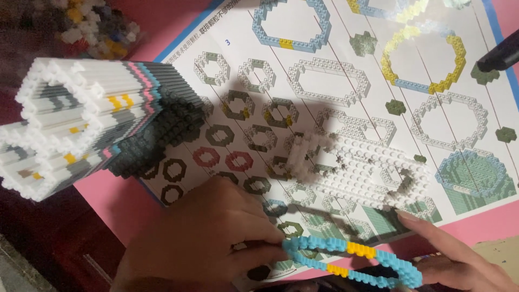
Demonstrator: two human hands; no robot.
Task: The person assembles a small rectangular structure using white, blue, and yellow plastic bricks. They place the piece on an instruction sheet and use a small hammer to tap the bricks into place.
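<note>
Pink desk carries a printed guide sheet, and at its 6 o'clock edge both hands, left and right, pinch opposite ends of a blue-and-yellow brick ring, long axis 9-to-3, white plate at 12 o'clock.

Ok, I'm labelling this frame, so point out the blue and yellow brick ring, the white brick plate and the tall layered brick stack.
blue and yellow brick ring [361, 250]: head view, on its upper yellow segment.
white brick plate [363, 166]: head view, on its studded middle.
tall layered brick stack [97, 97]: head view, on its white side.
</note>
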